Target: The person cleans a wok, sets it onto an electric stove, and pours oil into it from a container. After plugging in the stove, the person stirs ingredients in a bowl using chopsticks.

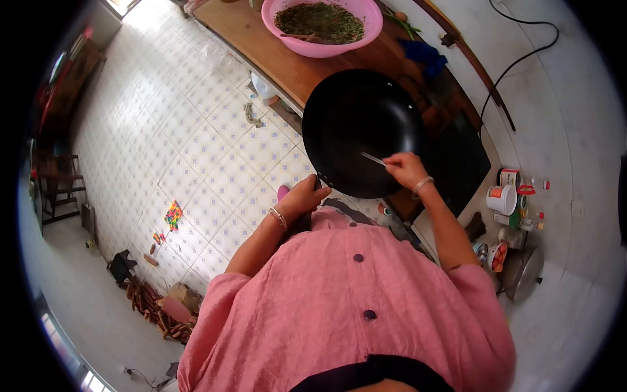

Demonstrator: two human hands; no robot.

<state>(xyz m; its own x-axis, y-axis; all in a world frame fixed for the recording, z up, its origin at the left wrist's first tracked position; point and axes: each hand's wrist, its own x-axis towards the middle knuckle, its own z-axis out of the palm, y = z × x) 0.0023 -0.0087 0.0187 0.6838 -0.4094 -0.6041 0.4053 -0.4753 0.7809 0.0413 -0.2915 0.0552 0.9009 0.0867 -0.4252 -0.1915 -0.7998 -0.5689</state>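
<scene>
A large black wok [356, 124] is tilted toward me at the counter's edge, its dark inside facing up. My left hand [307, 196] is closed around the wok's handle [318, 183], low on the near side. Over the wok's right part, my right hand [406, 171] pinches a slim, pale, shiny utensil [373, 159] that points left into the wok. The utensil's kind cannot be made out, and I cannot tell whether its tip touches the wok. Beyond the wok stands a pink basin [320, 47] full of chopped green food, with a wooden stick-like handle lying in it.
The wooden counter [248, 29] runs along the right wall, with a blue cloth [424, 55] and a black cooktop [460, 163]. Jars, a white tub [501, 198] and a lidded pot [520, 273] stand at right. A white jug [263, 88] sits on the tiled floor.
</scene>
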